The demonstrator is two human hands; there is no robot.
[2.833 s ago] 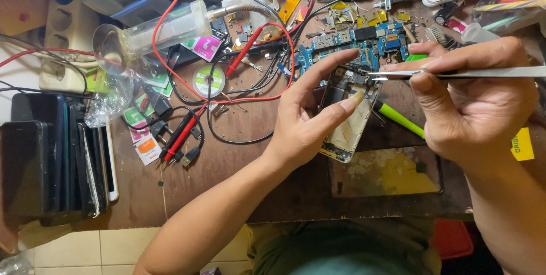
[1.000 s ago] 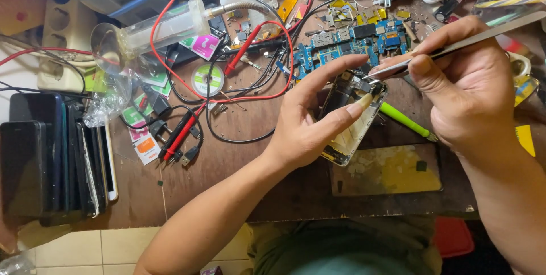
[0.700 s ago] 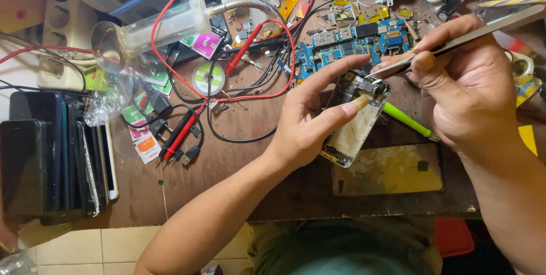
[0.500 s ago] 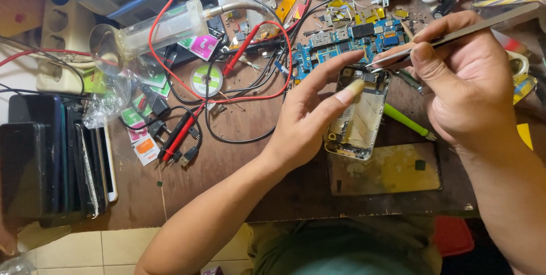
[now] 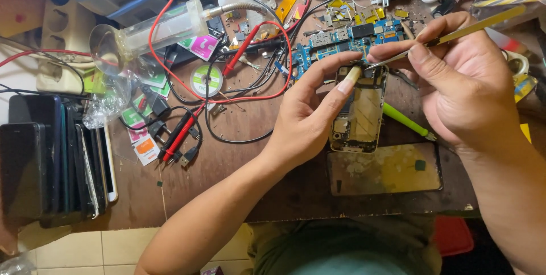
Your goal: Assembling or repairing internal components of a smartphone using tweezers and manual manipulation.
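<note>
While the left hand [image 5: 307,121] props an opened phone frame [image 5: 361,113] upright-tilted over the bench [image 5: 239,184], fingers curled round its left edge and thumb and forefinger closing at its top, the right hand [image 5: 460,81] pinches tweezers [image 5: 449,35] whose tips meet the frame's top end, right by the left forefinger. Just below the frame lies a detached, yellowed back panel [image 5: 387,170] flat on the bench, and a green pry tool [image 5: 406,121] lies between the frame and the right palm. This looks like a picking step: the tweezers work at a small part near the frame's upper edge, though the part itself is too small to make out. Judging from this, the next move calls for a steady frame and a fine, light pull. Farther off sit a blue circuit board [image 5: 347,44], red probe leads [image 5: 227,67] and, far left, a stack of phones [image 5: 57,161].
</note>
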